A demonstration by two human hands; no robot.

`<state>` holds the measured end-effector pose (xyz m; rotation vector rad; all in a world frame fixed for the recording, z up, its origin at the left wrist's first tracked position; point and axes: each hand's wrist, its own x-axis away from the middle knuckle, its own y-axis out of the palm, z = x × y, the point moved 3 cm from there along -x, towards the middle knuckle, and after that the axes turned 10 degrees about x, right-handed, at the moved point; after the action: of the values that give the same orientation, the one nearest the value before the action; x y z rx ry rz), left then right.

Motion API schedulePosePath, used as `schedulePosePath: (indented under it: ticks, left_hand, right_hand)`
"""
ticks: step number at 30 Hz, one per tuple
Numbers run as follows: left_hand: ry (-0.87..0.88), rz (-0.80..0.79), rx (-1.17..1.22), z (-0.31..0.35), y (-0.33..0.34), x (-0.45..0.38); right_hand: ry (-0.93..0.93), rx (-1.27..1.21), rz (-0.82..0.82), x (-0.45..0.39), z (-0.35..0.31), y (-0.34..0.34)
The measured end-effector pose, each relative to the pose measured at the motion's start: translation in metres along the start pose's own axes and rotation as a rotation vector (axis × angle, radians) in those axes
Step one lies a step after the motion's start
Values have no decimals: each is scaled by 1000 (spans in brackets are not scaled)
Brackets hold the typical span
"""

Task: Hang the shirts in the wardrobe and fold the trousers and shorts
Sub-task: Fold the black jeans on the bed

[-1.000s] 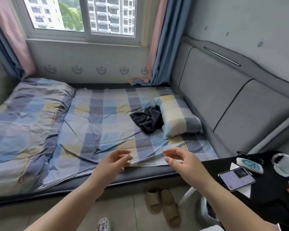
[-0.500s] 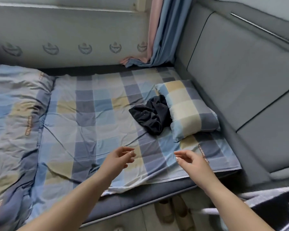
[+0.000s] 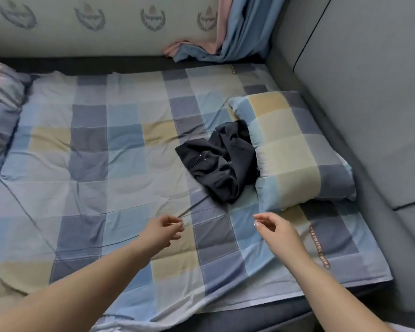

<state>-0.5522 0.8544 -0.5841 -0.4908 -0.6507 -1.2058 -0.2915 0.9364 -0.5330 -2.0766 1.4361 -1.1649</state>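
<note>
Empty hands near crumpled dark garment (image 3: 222, 161)

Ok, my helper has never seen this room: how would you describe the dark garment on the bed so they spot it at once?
Start at the bed's checked sheet and go to the checked pillow by the grey padded headboard. The dark garment lies crumpled against the pillow's edge, just beyond both empty hands. It is the only plain, near-black thing among pale blue and yellow checks.
</note>
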Motion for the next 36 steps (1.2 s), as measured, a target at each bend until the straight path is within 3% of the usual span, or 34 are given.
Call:
schedulePosePath:
  ticks: [6,10,16,20,26,30,36]
  left_hand:
    - [22,60,-95,-54,45,-140]
    - [152,-4,-131,-76,88,-209]
    - [320,-140,-426,-92,127,-279]
    - [343,-106,-302,-78,139,-312]
    - [356,41,-179,-63,138,-309]
    - [380,-12,-133,-54,128,-278]
    - [410,-84,-219,-23,119,-222]
  right_hand:
    - [21,74,-46,-136,76,79]
    - [-54,192,-110,-208,111,117]
    - [-59,196,-182,-267,135,153]
    - [-43,100,-166,-299,134,163]
    - [-60,-225,-54,-290,115,158]
    - [-88,-514,-16,-258,91,134]
    - [-112,-779,-124,-206,38,90]
